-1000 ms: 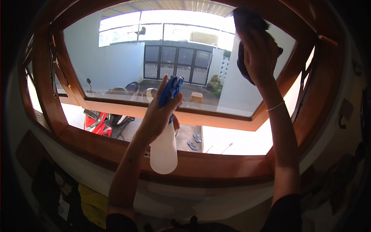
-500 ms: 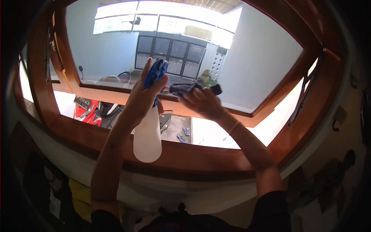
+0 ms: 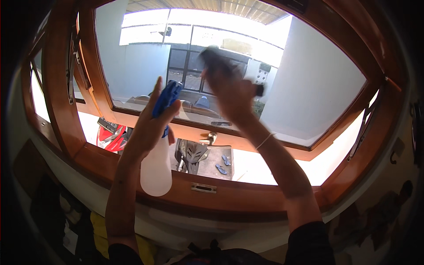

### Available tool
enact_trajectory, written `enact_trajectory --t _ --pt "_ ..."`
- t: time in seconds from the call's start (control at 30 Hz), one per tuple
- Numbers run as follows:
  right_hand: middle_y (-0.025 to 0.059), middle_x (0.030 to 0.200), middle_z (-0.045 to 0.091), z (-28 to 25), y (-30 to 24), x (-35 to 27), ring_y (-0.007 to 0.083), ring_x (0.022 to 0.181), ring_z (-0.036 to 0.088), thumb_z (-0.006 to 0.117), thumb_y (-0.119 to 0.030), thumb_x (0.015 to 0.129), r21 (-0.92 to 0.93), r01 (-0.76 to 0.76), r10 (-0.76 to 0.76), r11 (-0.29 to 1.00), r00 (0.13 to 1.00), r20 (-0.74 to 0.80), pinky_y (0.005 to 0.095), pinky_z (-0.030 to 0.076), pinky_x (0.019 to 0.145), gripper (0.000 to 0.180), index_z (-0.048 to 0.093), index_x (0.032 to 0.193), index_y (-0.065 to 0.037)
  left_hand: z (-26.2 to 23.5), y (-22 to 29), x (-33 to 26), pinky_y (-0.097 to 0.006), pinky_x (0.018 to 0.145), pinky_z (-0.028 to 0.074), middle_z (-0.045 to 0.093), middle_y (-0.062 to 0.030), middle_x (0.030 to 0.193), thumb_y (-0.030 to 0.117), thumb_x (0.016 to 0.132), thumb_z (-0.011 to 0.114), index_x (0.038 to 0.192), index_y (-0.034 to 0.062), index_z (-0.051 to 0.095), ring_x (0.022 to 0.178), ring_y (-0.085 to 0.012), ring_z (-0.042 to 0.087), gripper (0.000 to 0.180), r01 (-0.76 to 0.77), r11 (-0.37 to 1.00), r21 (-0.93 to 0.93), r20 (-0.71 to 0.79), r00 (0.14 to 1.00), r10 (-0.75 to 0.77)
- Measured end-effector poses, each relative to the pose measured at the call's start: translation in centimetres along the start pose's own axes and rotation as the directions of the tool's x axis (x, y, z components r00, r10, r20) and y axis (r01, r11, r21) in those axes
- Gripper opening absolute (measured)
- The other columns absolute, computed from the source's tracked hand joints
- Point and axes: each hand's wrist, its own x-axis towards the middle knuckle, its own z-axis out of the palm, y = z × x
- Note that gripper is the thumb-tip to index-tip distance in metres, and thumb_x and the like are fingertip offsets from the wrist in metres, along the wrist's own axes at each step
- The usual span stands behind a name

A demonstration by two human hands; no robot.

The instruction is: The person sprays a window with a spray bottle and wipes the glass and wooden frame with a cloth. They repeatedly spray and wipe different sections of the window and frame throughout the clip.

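Pale wall (image 3: pixel 143 68) beside dark gate (image 3: pixel 178 59)

spray bottle (image 3: pixel 156 173) left of dark cloth (image 3: pixel 217 62)

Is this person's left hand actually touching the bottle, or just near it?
Touching. The head view shows the left hand wrapped around the bottle at its neck, the thumb overlapping the blue top, with no gap between.

Short black sleeves (image 3: pixel 311 242) leave both forearms (image 3: pixel 121 198) bare, and a slim pale band (image 3: pixel 265 141) circles the wrist (image 3: pixel 256 133) below the right hand (image 3: pixel 233 99). From here, the top (image 3: pixel 238 257) looks dark too.
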Motion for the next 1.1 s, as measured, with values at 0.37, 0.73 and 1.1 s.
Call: enact_trajectory --t 0.37,0.73,1.1 --pt "-0.0009 0.099 0.055 1.0 -2.6 0.1 0.0194 0.095 0.054 0.062 -0.021 0.083 0.151 0.516 -0.533 0.843 0.838 0.116 0.0357 0.044 0.061 0.029 0.059 0.111 -0.022 -8.6 0.3 -0.6 -0.028 0.039 0.046 0.054 -0.014 0.092 0.042 0.09 0.059 0.15 0.019 0.005 0.041 -0.014 0.05 0.084 0.023 0.998 0.051 -0.144 0.989 -0.016" --pt "0.0005 0.11 0.056 3.3 -9.6 8.7 0.0208 0.099 0.051 0.058 -0.014 0.08 -0.002 -0.073 0.072 0.997 0.992 -0.105 0.0383 0.044 0.059 0.035 0.059 0.115 -0.02 -13.0 0.1 -0.7 -0.027 0.04 0.046 0.055 -0.0111 0.091 0.042 0.09 0.058 0.15 0.018 0.007 0.043 -0.0132 0.052 0.083 0.006 0.998 0.065 -0.193 0.981 0.006" --pt "0.0008 0.105 0.056 6.2 -15.4 6.1 0.0207 0.099 0.05 0.061 -0.019 0.077 0.143 0.518 -0.527 0.843 0.85 0.027 0.0337 0.047 0.07 0.03 0.061 0.107 -0.016 -14.6 0.0 -0.6 -0.026 0.041 0.045 0.055 -0.01 0.085 0.045 0.09 0.055 0.15 0.0148 0.009 0.047 -0.0126 0.053 0.081 0.004 0.973 0.229 -0.341 0.937 0.077"
